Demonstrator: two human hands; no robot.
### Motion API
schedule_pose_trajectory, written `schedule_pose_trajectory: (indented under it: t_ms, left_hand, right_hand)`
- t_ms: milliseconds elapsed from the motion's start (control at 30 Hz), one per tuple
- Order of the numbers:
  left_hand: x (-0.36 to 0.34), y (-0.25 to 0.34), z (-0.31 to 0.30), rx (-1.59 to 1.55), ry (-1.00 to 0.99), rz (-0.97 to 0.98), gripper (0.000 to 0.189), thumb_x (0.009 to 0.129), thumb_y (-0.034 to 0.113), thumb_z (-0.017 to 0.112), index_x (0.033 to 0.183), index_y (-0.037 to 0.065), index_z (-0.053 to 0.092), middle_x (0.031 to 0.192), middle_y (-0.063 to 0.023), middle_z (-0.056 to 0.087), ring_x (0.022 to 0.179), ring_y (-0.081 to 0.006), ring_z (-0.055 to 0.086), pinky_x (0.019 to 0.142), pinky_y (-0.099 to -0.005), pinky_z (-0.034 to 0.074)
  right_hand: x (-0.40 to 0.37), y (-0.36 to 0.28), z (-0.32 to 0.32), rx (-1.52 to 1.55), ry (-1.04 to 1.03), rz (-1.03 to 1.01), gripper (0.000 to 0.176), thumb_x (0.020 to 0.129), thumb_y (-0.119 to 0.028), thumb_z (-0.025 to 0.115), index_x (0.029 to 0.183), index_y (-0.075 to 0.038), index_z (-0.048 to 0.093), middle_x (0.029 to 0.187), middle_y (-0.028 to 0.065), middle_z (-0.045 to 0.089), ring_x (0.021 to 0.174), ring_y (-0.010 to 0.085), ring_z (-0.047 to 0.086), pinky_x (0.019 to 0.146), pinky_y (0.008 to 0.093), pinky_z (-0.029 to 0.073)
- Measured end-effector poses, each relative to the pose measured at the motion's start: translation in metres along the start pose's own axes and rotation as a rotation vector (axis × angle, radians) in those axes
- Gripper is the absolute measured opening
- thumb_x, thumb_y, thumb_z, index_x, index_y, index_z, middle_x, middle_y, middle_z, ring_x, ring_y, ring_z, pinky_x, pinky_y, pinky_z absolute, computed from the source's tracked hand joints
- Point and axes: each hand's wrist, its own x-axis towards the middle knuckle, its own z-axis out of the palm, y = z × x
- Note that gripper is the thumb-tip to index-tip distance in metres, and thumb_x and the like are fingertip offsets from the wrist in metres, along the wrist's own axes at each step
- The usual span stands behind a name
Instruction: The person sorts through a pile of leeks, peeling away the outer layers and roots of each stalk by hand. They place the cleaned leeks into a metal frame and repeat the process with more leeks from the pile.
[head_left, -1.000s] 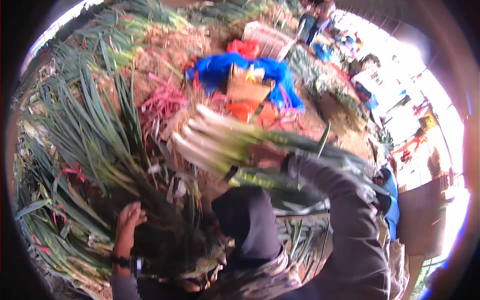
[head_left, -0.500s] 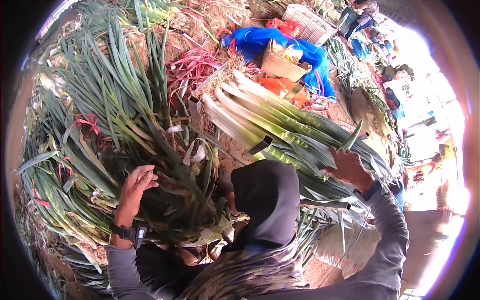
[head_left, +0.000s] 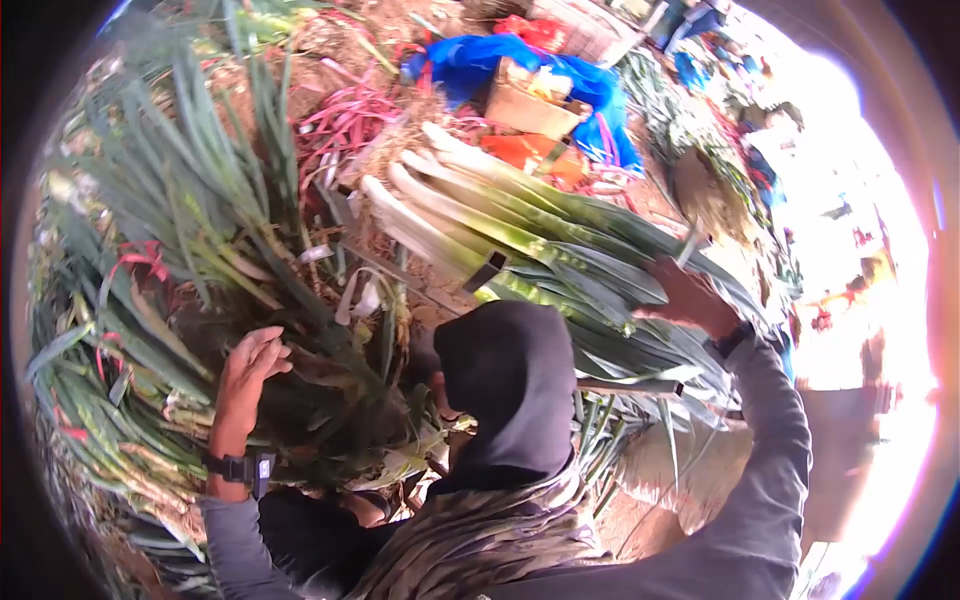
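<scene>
A bundle of leeks [head_left: 520,225] lies across a metal frame [head_left: 486,272], white ends to the upper left and green leaves to the right. My right hand [head_left: 692,298] rests on the leaves, fingers spread and thumb stretched out; one leaf sticks up beside it. On the left, my left hand [head_left: 250,375] hovers over dark leek leaves, its fingers loosely bent with nothing visible in them. A dark strap with a small device [head_left: 240,467] is on that wrist. The hood [head_left: 505,385] in the foreground hides what is under it.
A large heap of leeks [head_left: 180,190] covers the left side. Pink ties [head_left: 350,115] lie behind the frame, near a cardboard box [head_left: 535,100] on blue netting [head_left: 455,65]. Another metal bar [head_left: 630,388] juts out below my right hand. A white crate [head_left: 585,28] stands at the back.
The whole view has shifted, so the leeks and frame appear further left and slightly higher. My right hand has slid a little along the leaves toward their tips. My left hand keeps its bent pose.
</scene>
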Motion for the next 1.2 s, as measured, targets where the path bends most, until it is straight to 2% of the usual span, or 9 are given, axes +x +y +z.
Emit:
schedule_pose_trajectory:
  t_ms: [100,233,367,567,667,733,867,1067,1200]
  left_hand:
    - [-0.006,0.004,-0.005,-0.006,-0.015,0.012,0.039,0.102,0.023,0.063,0.131,-0.002,0.058,0.113,-0.0096,0.064,0.097,-0.0177,0.064,0.087,-0.0324,0.056]
    - [-0.014,0.007,-0.014,-0.011,-0.017,0.014,0.04,0.102,0.024,0.063,0.131,-0.003,0.057,0.114,-0.0099,0.063,0.099,-0.0176,0.064,0.088,-0.0324,0.056]
    - [-0.015,0.007,-0.019,0.021,-0.027,0.053,0.038,0.104,0.022,0.061,0.132,-0.004,0.056,0.115,-0.0086,0.064,0.102,-0.0169,0.064,0.088,-0.0326,0.056]
    - [-0.026,0.017,-0.031,-0.109,0.029,0.255,0.04,0.104,0.027,0.06,0.133,-0.001,0.058,0.114,-0.0091,0.064,0.104,-0.0184,0.064,0.091,-0.0335,0.055]
    - [-0.046,0.031,-0.054,-0.135,0.171,0.332,0.041,0.104,0.027,0.061,0.133,-0.002,0.057,0.115,-0.0099,0.065,0.104,-0.0194,0.065,0.093,-0.0352,0.055]
    - [-0.062,0.037,-0.069,-0.233,0.328,0.296,0.04,0.104,0.027,0.061,0.133,-0.001,0.059,0.111,-0.0102,0.067,0.098,-0.0195,0.068,0.094,-0.0362,0.055]
    - [-0.091,0.019,-0.109,-0.351,0.455,0.205,0.039,0.103,0.028,0.06,0.133,0.003,0.061,0.112,-0.01,0.07,0.097,-0.0208,0.069,0.096,-0.0366,0.054]
    - [-0.142,0.008,-0.129,-0.363,0.582,0.276,0.038,0.1,0.029,0.065,0.127,0.004,0.064,0.109,-0.0092,0.071,0.098,-0.0202,0.07,0.094,-0.0348,0.053]
    - [-0.19,0.035,-0.118,-0.422,0.649,0.339,0.045,0.099,0.03,0.068,0.13,-0.002,0.06,0.11,-0.0116,0.069,0.098,-0.0215,0.067,0.093,-0.0335,0.052]
  right_hand:
    - [0.013,-0.03,-0.025,-0.297,-0.206,0.106,0.093,0.076,-0.087,0.055,0.109,-0.001,0.07,0.101,0.0197,0.07,0.093,0.0305,0.071,0.082,0.0452,0.053]
    - [0.003,-0.019,0.001,-0.305,0.062,-0.038,0.089,0.075,-0.09,0.049,0.071,-0.002,0.063,0.055,0.011,0.061,0.055,0.031,0.065,0.058,0.041,0.05]
    - [0.007,-0.006,0.044,-0.22,0.182,-0.164,0.082,0.087,-0.081,0.048,0.075,0.0,0.061,0.056,0.0147,0.06,0.055,0.0302,0.065,0.055,0.0421,0.049]
    - [0.02,-0.02,-0.006,-0.373,-0.154,-0.148,0.081,0.085,-0.078,0.055,0.097,0.002,0.066,0.082,0.025,0.067,0.075,0.0379,0.068,0.069,0.0503,0.053]
    - [0.042,-0.014,-0.028,-0.331,0.113,-0.338,0.056,0.084,-0.059,0.072,0.094,-0.004,0.066,0.079,0.0177,0.065,0.08,0.0391,0.067,0.073,0.0519,0.05]
    - [0.044,-0.077,-0.076,-0.225,0.297,-0.33,0.047,0.089,-0.043,0.075,0.112,-0.003,0.067,0.096,0.0215,0.068,0.087,0.0365,0.069,0.078,0.0479,0.052]
    - [0.026,-0.22,-0.178,0.53,-0.001,-0.313,0.048,0.096,-0.023,0.07,0.138,-0.002,0.058,0.123,0.0194,0.069,0.101,0.0257,0.069,0.091,0.0391,0.053]
    - [0.028,-0.399,-0.231,0.66,-0.105,-0.907,0.052,0.099,-0.042,0.066,0.131,0.0,0.062,0.104,0.0127,0.07,0.086,0.0158,0.068,0.072,0.0298,0.056]
    - [0.065,-0.513,-0.192,0.632,-0.165,-1.033,0.049,0.099,-0.047,0.063,0.121,-0.003,0.066,0.098,0.0103,0.07,0.081,0.0162,0.068,0.068,0.0317,0.057]
